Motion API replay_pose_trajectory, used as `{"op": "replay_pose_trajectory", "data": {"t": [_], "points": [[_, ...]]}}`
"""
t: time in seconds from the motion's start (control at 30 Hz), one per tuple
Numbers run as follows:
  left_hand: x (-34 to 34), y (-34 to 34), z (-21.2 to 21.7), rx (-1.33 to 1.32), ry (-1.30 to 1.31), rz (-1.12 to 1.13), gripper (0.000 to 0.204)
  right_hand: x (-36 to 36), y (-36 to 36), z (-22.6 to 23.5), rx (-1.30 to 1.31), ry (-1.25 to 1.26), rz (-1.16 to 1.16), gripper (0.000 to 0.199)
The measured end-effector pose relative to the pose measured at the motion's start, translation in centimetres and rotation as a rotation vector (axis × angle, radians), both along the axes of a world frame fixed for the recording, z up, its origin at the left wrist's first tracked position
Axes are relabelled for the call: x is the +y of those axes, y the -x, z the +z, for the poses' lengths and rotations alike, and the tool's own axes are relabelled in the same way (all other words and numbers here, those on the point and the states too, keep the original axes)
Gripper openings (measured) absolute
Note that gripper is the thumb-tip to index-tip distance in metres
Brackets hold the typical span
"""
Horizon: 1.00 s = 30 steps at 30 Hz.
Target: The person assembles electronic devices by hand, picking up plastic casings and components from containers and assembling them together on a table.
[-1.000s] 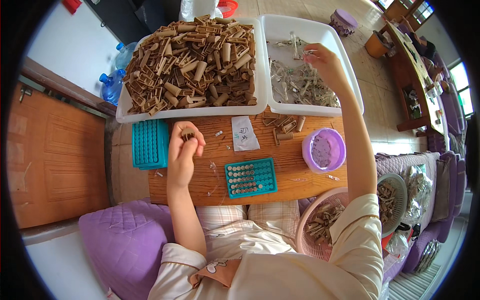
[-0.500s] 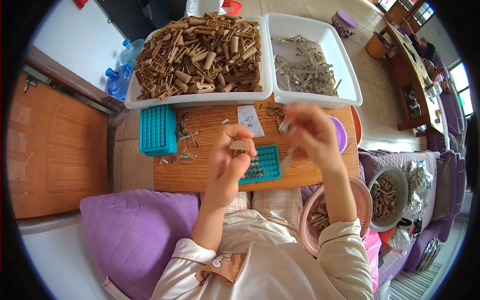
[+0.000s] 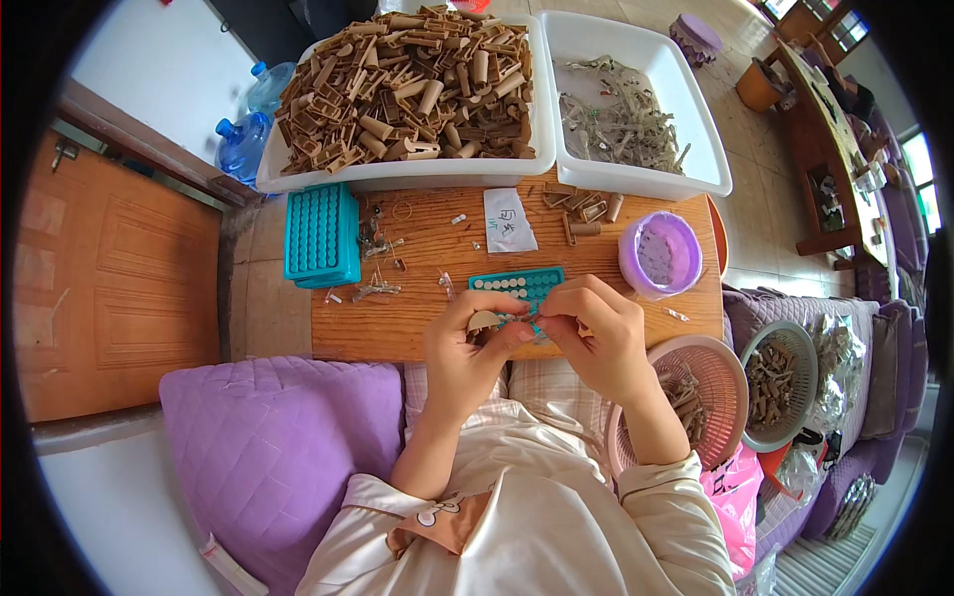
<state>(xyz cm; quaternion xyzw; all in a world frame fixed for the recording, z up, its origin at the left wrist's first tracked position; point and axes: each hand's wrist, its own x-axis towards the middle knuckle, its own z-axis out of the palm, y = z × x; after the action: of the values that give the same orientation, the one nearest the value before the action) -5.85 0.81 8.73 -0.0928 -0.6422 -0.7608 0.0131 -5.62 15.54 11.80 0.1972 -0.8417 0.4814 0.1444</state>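
Two hands are being brought together over the near counter (image 3: 397, 333) edge: a small tan piece (image 3: 484, 320) is being pinched by the left hand (image 3: 467, 348), while a thin part is apparently being fitted in by the right hand's (image 3: 596, 333) closed fingers, just before the teal tray (image 3: 517, 285); steady alignment is probably being called for next.

Bare desk (image 3: 417, 328) lies open near its front-left corner; two white bins (image 3: 636, 184) seemingly wall its far edge.
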Motion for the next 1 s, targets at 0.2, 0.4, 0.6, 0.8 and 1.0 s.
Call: {"op": "replay_pose_trajectory", "data": {"t": [0.2,0.4,0.6,0.8,1.0], "points": [[0.0,-0.2,-0.5,-0.306,-0.672,-0.15,0.042,-1.4,-1.2,0.0,0.043,0.097,-0.176,0.015],[0.8,-1.7,-1.4,-0.227,-0.672,-0.187,0.038,-3.2,-2.6,-0.5,0.076,0.087,-0.315,0.018],[0.4,-2.3,-2.1,-0.151,-0.519,-0.151,0.042,-3.4,-2.8,-0.7,0.127,0.091,-0.298,0.02],[-0.5,-2.7,-2.4,-0.179,-0.471,-0.108,0.046,-2.6,-2.8,-0.6,0.128,-0.037,-0.064,0.019],[-1.1,-2.9,-2.3,-0.353,-0.501,-0.113,0.049,-2.8,-3.5,-1.5,-0.114,-0.015,-0.035,0.032]]}}
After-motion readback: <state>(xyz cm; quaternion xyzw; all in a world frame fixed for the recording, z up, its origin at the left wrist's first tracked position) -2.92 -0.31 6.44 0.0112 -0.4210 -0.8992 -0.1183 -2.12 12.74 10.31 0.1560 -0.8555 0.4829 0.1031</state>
